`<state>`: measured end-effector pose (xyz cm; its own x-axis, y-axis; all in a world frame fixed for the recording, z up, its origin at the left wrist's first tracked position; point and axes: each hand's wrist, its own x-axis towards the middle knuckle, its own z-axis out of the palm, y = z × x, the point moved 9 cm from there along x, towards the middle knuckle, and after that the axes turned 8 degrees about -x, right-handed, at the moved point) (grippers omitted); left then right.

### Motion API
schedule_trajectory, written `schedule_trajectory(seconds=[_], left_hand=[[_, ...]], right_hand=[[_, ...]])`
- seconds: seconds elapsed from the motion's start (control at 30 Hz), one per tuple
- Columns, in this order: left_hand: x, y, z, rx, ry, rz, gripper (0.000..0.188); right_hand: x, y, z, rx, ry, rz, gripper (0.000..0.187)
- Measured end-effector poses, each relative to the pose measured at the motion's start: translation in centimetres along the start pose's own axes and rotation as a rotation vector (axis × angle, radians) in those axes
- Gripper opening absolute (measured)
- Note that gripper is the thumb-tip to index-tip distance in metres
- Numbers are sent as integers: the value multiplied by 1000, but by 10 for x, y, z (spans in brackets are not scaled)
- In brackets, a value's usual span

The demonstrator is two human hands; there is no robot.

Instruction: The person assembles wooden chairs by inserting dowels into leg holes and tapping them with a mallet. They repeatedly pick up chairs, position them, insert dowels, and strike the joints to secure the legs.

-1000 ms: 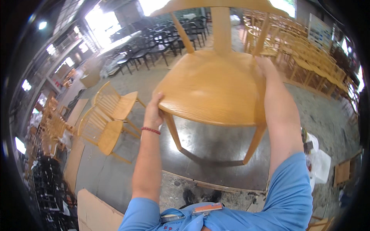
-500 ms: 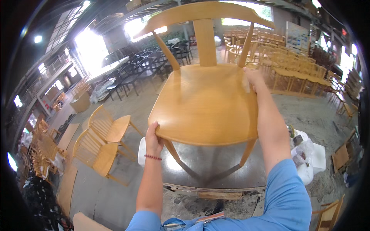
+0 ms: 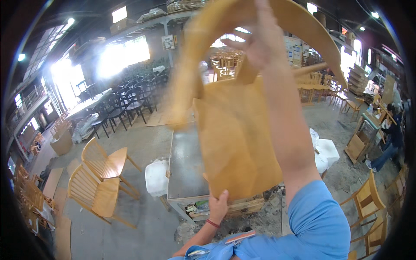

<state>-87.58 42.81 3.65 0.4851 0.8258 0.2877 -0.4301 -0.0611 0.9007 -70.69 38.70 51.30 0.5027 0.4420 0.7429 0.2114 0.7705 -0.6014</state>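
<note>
One chair [image 3: 236, 130] spans from left hand [image 3: 219, 206], clamped on its seat [image 3: 242, 156], to right hand [image 3: 262, 50], grip unclear.

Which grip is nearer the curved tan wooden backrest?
Right: the right grip is at the backrest; the left grip is at the lower edge of the tan wooden seat.

Chair [image 3: 236, 138] tips as right hand [image 3: 260, 43] moves to backrest [image 3: 206, 32]

The right hand leaves the seat's side and is now at the backrest, fingers spread. The left hand [image 3: 219, 206] shifts from the seat's front left corner to its lower end, by the table's [image 3: 186, 156] near edge. The backrest, now blurred, looms closer. The table's left edge comes clear, and a person [image 3: 392, 134] appears far right.
</note>
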Motion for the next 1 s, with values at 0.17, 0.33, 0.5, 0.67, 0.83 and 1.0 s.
schedule_trajectory(seconds=[0.17,0.33,0.5,0.67,0.83,1.0], left_hand=[[-6,3,11,227,-323,125,67],[129,21,-6,-67,-231,-41,62],[202,50,48,-687,-81,-233,45],[218,88,127,-1155,-369,52,15],[185,95,337,-1093,-439,79,24],[161,97,506,-904,-601,35,21]], right_hand=[[-90,-73,-85,82,-135,-45,71],[-206,-159,-174,264,-30,156,71],[-294,-204,-273,430,5,178,74],[-359,-240,-404,579,112,58,78],[-430,-266,-575,611,355,-13,75],[-522,-237,-709,551,662,8,79]])
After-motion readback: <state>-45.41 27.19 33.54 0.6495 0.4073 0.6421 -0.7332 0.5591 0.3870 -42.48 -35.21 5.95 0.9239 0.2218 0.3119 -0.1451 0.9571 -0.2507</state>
